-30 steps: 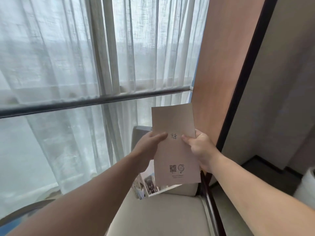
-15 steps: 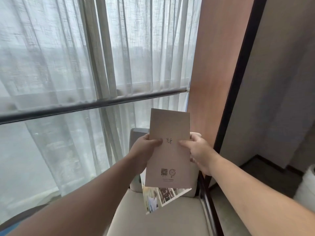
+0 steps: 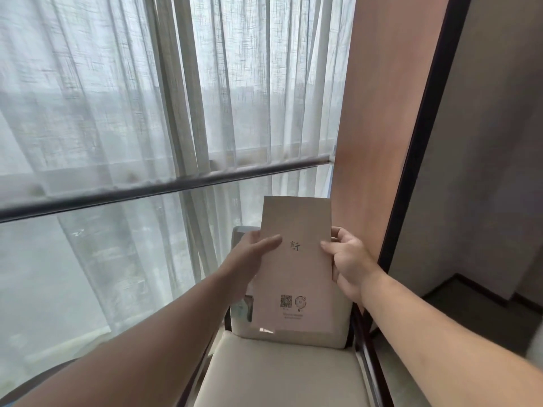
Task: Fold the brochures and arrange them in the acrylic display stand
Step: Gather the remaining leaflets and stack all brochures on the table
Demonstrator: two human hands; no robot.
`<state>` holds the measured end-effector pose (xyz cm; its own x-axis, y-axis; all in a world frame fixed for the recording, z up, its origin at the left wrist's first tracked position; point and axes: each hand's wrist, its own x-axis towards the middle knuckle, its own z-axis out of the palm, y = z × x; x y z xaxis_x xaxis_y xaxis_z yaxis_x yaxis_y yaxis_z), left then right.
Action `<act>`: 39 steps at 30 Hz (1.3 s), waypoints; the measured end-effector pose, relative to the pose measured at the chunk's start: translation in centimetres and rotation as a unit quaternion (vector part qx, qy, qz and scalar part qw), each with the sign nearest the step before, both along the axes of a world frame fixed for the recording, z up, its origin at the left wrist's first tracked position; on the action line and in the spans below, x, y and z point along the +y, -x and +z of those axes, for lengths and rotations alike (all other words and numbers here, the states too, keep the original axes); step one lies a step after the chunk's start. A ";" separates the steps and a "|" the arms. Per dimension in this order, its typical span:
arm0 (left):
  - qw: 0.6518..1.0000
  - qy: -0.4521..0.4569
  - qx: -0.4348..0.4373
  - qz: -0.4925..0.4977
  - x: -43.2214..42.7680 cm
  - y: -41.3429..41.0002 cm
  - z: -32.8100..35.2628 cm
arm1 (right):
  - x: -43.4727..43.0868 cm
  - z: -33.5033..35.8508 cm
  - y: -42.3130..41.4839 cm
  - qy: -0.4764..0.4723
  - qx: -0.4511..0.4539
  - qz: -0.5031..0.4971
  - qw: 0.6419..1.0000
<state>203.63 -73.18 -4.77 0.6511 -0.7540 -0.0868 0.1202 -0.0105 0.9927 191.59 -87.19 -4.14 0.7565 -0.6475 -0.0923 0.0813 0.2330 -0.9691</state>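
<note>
Both hands pinch one folded brochure (image 3: 296, 268) upright in the air: the left hand (image 3: 249, 259) clamps its left edge with the thumb laid across the front, and the right hand (image 3: 346, 262) grips the right edge, thumb on the front and fingers behind. The brochure is a tall, pale beige panel with a small dark mark near its middle and a QR code beside a round emblem low down. A sliver of printed photo peeks out at its lower left edge. It hangs above a cream cushioned chair (image 3: 282, 374). Farther back, sheer curtains (image 3: 123, 98) cover the window.
</note>
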 end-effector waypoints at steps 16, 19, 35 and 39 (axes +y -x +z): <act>0.995 0.033 0.037 0.082 0.5 -1.2 0.0 | 0.0 -2.0 -2.8 0.008 0.005 0.058 0.998; 0.973 -0.076 -0.124 0.177 0.4 -1.0 -0.5 | 0.8 -2.2 -3.9 0.052 0.022 0.007 0.998; 0.965 -0.094 -0.026 0.244 13.0 -6.2 -6.4 | 10.1 -6.8 -13.2 0.224 0.219 0.163 0.936; 0.949 -0.139 -0.056 0.279 19.5 -9.0 -8.0 | 15.6 -8.7 -17.1 0.227 0.214 0.200 0.929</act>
<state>212.59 -53.72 -12.74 0.9587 -0.2479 -0.1391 0.0787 -0.2388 0.9679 208.70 -71.56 -12.79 0.9020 -0.3675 -0.2265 -0.3391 -0.2786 -0.8985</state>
